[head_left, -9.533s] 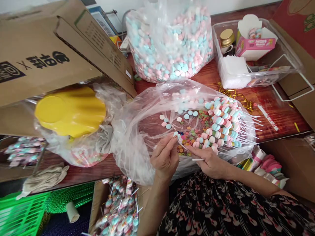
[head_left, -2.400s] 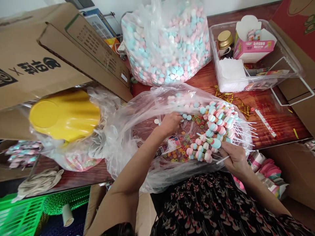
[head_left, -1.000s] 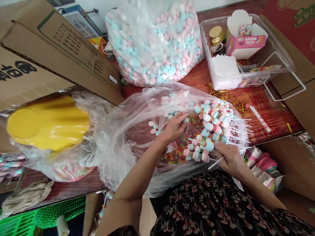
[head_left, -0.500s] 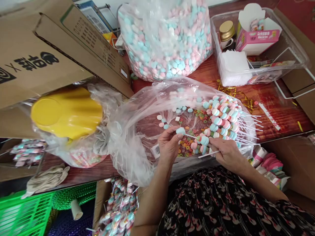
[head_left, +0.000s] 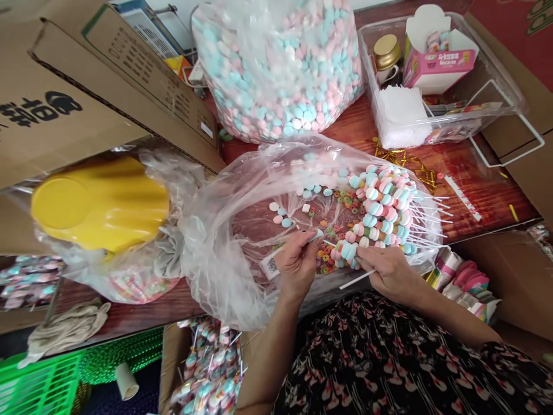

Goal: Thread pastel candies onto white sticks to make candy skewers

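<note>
Left hand (head_left: 298, 262) has brought candy (head_left: 318, 233) near the stick (head_left: 329, 243).

"Macaron" on the pink box (head_left: 440, 68)

I'd call this a small candy workshop: a bulging clear bag (head_left: 254, 34) of pastel sweets (head_left: 302, 115) stands on the wooden table (head_left: 496, 207), loaded candy sticks (head_left: 384, 210) lie piled on loose plastic (head_left: 211, 253), more sticks (head_left: 211, 363) sit in a carton (head_left: 169, 357) below the edge, and a big printed cardboard box (head_left: 129, 95) crowds the left.
</note>
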The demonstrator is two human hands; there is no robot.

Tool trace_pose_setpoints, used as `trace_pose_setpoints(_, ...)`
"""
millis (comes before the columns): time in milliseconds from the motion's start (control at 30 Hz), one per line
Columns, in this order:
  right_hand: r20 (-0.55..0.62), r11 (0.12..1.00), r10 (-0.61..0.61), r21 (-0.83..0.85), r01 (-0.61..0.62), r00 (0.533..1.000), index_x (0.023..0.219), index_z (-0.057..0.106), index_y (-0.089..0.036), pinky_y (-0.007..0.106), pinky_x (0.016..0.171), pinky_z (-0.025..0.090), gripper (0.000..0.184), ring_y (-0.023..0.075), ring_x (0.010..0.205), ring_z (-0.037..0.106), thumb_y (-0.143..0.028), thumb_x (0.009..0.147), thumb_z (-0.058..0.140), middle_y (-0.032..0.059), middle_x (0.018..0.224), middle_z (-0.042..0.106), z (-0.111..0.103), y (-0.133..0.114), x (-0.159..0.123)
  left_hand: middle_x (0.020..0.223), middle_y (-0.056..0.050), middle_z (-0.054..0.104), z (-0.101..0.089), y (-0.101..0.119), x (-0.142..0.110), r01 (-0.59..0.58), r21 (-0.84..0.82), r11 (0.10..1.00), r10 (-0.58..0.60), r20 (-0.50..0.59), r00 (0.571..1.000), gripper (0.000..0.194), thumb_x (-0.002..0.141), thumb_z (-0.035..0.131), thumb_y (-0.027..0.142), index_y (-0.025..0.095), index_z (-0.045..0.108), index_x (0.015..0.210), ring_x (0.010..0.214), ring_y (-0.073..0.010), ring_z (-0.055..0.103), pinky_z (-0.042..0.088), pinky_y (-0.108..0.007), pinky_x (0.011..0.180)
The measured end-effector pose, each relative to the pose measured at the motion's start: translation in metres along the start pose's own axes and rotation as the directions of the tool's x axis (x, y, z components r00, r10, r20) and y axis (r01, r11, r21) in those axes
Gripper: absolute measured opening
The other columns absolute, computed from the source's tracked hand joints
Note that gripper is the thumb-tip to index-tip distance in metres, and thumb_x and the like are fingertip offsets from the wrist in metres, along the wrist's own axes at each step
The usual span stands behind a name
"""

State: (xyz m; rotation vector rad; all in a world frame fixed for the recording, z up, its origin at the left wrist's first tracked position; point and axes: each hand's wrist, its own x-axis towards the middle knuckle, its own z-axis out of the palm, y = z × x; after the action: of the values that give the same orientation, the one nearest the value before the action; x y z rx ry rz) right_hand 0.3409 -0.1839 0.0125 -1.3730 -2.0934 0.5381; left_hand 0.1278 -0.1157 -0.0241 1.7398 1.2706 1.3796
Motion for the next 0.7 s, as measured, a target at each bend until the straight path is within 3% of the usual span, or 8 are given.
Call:
trace_pose_setpoints(100,0.017,0.999,0.013,0.053,-0.014,1.0,0.093,0.059,-0.019,0.025,0.062,0.038,0.018,0.0144,0.066,0.059,-0.013,0.098,0.043,0.0028,0.073,0.065,0.004,0.0,0.001,0.088,-0.001,0.075,0.002,-0.003,-0.005,0.045,-0.001,0.999,-0.045,0.01,0.999,0.013,0.085,0.073,0.025,0.024,0.076,0.098,0.076,-0.0156,0.071,0.059,-0.031,0.076)
trace_pose_setpoints(200,0.0,0.999,0.027,0.04,-0.027,1.0,0.087,0.058,-0.019,0.025,0.061,0.037,0.02,0.0141,0.062,0.056,-0.012,0.097,0.042,0.0021,0.069,0.062,0.01,0.0,0.002,0.093,-0.001,0.075,0.004,-0.004,-0.007,0.112,-0.044,0.993,-0.115,-0.052,0.992,0.016,0.084,0.074,0.027,0.023,0.075,0.1,0.07,-0.0145,0.071,0.059,-0.031,0.07)
trace_pose_setpoints(300,-0.008,0.997,0.017,0.079,-0.017,1.0,0.085,0.058,-0.019,0.026,0.061,0.037,0.022,0.0142,0.061,0.055,-0.013,0.099,0.041,0.002,0.068,0.062,0.015,-0.003,0.002,0.094,-0.001,0.075,0.005,-0.001,-0.006,0.03,-0.021,0.999,-0.031,-0.096,0.995,0.016,0.083,0.075,0.023,0.024,0.075,0.099,0.079,-0.0154,0.071,0.059,-0.032,0.077)
trace_pose_setpoints(433,-0.031,0.983,0.037,0.183,-0.031,0.999,0.087,0.058,-0.019,0.025,0.065,0.039,0.022,0.0141,0.067,0.058,-0.015,0.101,0.041,0.003,0.074,0.065,0.015,-0.007,0.004,0.087,-0.001,0.075,0.006,0.003,-0.009,-0.084,0.051,0.995,0.087,-0.058,0.995,0.012,0.085,0.073,0.022,0.023,0.076,0.096,0.08,-0.0144,0.069,0.057,-0.031,0.08)
trace_pose_setpoints(533,-0.032,0.988,0.065,0.144,-0.059,0.997,0.085,0.058,-0.019,0.025,0.063,0.037,0.021,0.0142,0.064,0.056,-0.014,0.099,0.042,0.0022,0.071,0.063,0.014,-0.007,0.005,0.088,-0.001,0.073,0.009,0.005,-0.014,0.058,-0.107,0.993,-0.068,-0.095,0.993,0.022,0.087,0.071,0.032,0.024,0.073,0.107,0.077,-0.0137,0.069,0.058,-0.029,0.074)
trace_pose_setpoints(633,-0.017,0.996,0.045,0.076,-0.043,0.999,0.085,0.059,-0.018,0.027,0.062,0.036,0.021,0.0144,0.06,0.053,-0.014,0.098,0.043,0.0015,0.068,0.062,0.015,-0.005,0.004,0.095,-0.001,0.073,0.012,0.009,-0.015,0.219,-0.377,0.9,-0.301,-0.172,0.938,0.036,0.088,0.07,0.041,0.028,0.068,0.121,0.079,-0.0148,0.071,0.059,-0.027,0.069)
trace_pose_setpoints(700,-0.007,0.996,0.037,0.08,-0.036,0.999,0.088,0.06,-0.018,0.027,0.063,0.037,0.02,0.0146,0.062,0.055,-0.013,0.098,0.043,0.0023,0.071,0.065,0.018,-0.004,0.002,0.096,-0.002,0.074,0.013,0.011,-0.014,0.272,-0.452,0.85,-0.375,-0.155,0.914,0.034,0.085,0.072,0.043,0.026,0.072,0.114,0.082,-0.0158,0.071,0.06,-0.027,0.07)
